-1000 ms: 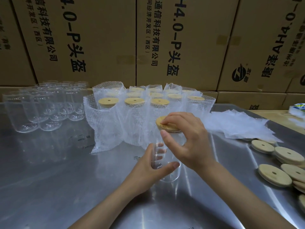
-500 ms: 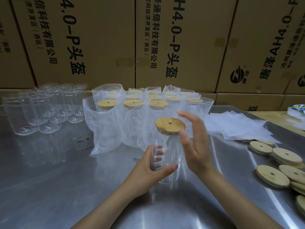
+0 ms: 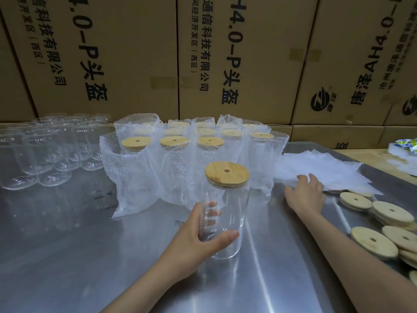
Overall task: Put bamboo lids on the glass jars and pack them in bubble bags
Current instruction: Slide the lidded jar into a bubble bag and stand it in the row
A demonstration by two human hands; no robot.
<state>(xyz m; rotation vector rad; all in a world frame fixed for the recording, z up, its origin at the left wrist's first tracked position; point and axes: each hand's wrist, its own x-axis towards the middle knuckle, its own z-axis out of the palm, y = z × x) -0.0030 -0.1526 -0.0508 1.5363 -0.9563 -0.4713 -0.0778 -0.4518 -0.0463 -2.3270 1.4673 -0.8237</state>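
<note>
Closest to me, my left hand point(image 3: 198, 233) wraps its fingers and thumb around the low part of a glass jar point(image 3: 225, 222). The jar stands straight up on the shiny desk point(image 3: 67, 256), long side up and down, with a bamboo lid point(image 3: 227, 174) on top. Off to the right, my right hand point(image 3: 305, 195) is spread wide, fingertips touching the pile of flat bubble bags point(image 3: 320, 170). Loose lids point(image 3: 383, 224) lie right of it. Farther back stand packed jars point(image 3: 180, 154), then empty jars point(image 3: 45, 150) at left.

Head view — forward, down, close
</note>
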